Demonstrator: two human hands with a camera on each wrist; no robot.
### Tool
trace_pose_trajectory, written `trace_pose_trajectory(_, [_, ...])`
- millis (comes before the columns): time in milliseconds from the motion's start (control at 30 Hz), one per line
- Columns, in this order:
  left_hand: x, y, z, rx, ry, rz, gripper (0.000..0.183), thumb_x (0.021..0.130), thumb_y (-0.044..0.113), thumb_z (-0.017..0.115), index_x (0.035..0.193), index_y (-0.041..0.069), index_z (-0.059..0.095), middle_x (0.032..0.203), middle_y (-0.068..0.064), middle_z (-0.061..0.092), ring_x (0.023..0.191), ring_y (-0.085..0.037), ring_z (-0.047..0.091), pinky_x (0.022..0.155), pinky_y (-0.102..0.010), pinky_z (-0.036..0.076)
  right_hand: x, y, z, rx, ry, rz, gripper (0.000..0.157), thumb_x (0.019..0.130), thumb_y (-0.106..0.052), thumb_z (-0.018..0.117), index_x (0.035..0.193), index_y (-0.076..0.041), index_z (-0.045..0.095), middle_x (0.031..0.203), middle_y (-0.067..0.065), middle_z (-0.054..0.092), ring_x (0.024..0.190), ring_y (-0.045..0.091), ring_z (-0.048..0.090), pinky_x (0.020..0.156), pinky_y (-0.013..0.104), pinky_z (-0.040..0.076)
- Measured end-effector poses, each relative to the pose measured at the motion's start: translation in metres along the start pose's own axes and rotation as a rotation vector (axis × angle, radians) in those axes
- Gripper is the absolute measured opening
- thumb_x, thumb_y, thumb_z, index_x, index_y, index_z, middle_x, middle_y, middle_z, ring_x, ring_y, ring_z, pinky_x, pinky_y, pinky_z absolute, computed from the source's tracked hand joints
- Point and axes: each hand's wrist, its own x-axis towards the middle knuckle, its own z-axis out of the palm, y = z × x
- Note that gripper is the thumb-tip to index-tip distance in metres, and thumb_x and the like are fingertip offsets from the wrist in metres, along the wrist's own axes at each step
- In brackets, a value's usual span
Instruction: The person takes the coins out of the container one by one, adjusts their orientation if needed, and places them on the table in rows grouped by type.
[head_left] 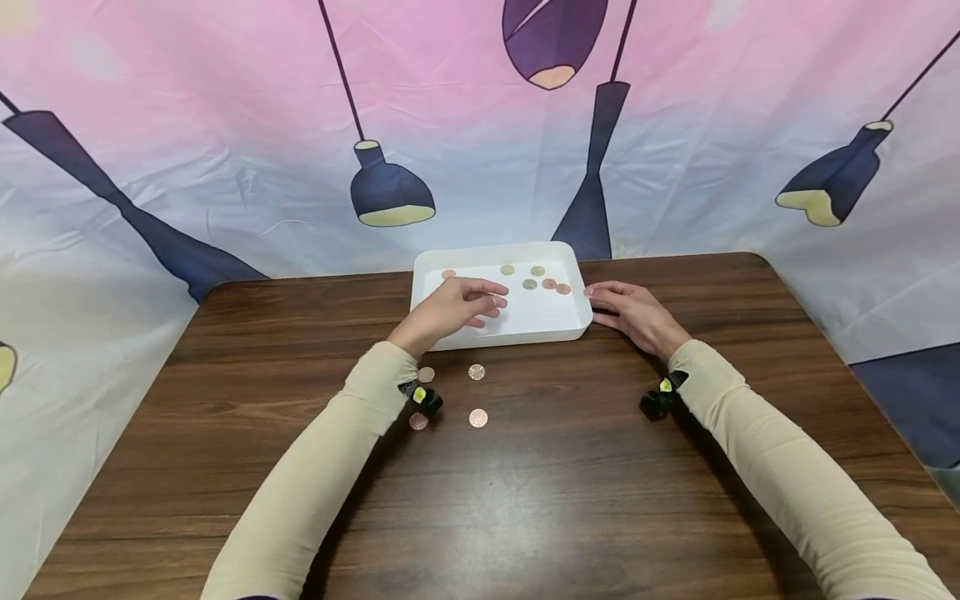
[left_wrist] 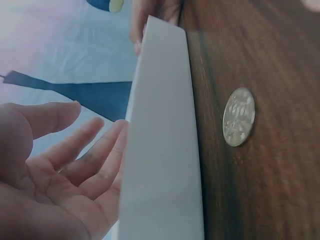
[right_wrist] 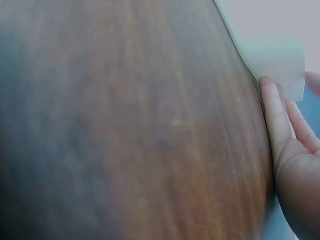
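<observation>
A shallow white tray (head_left: 517, 338) stands toward the back of the wooden table, with several copper and pale coins (head_left: 529, 284) lying in it. My left hand (head_left: 457, 307) is over the tray's left part, fingers loosely extended and nothing between them. In the left wrist view its palm and spread fingers (left_wrist: 95, 165) show behind the tray's front wall (left_wrist: 160, 125). At the tray's right end, my right hand (head_left: 633, 315) touches the side wall with nearly straight fingers. The right wrist view shows these fingers (right_wrist: 272, 107) low against the tray's corner.
Several loose copper coins (head_left: 478, 418) lie on the table (head_left: 525, 500) in front of the tray, some close by the left wrist's camera (head_left: 427, 402). Behind the table hangs a cloth (head_left: 480, 167) printed with lamps.
</observation>
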Motion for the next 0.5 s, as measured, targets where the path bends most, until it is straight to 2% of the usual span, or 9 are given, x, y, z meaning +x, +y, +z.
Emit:
trace_pose_trajectory(167, [0.019, -0.005, 0.001, 0.024, 0.000, -0.024, 0.042, 0.110, 0.019, 0.057, 0.150, 0.007, 0.059, 0.146, -0.013, 0.063, 0.135, -0.027, 0.058, 0.113, -0.046, 0.048, 0.002, 0.002, 0.000, -0.003, -0.001, 0.004, 0.042, 0.111, -0.019, 0.057, 0.143, 0.007, 0.048, 0.144, 0.014, 0.050, 0.127, 0.015, 0.057, 0.101, 0.025, 0.055])
trace_pose_trajectory(300, [0.032, -0.009, 0.001, 0.048, -0.004, -0.009, 0.046, 0.110, 0.024, 0.058, 0.154, 0.010, 0.054, 0.155, -0.011, 0.056, 0.145, -0.026, 0.050, 0.120, -0.048, 0.039, 0.003, 0.001, 0.000, -0.008, -0.004, 0.004, 0.044, 0.111, -0.020, 0.057, 0.143, 0.007, 0.048, 0.145, 0.014, 0.050, 0.129, 0.016, 0.056, 0.102, 0.025, 0.055])
trace_pose_trajectory(500, [0.047, -0.011, 0.004, 0.055, -0.030, 0.017, 0.045, 0.110, 0.018, 0.055, 0.155, 0.009, 0.052, 0.152, -0.015, 0.057, 0.145, -0.029, 0.049, 0.120, -0.046, 0.040, 0.002, 0.001, 0.000, 0.002, -0.002, 0.005, 0.040, 0.111, -0.018, 0.057, 0.141, 0.007, 0.049, 0.141, 0.012, 0.052, 0.122, 0.012, 0.060, 0.100, 0.025, 0.055])
